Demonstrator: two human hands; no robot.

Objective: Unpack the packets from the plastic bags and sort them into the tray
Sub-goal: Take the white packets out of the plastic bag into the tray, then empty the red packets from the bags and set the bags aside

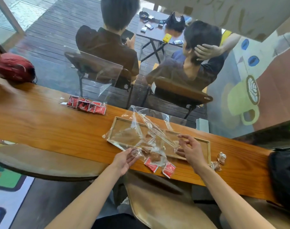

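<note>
A shallow wooden tray [208, 151] lies on the counter in front of me. A crumpled clear plastic bag [141, 134] is draped over its left part, with brown packets [155, 157] showing under the film. My left hand [124, 160] touches the bag's near edge with its fingers apart. My right hand [189, 148] pinches the bag's right end over the tray. Two red packets [160, 166] lie on the counter's front edge. Another clear bag of red packets [86, 104] sits farther left.
Two brown packets [219, 161] lie right of the tray. A black bag [283, 177] sits at the counter's right end, a red bag [13, 67] at the far left. Behind the glass, two people sit on chairs. A brown chair [157, 204] is below me.
</note>
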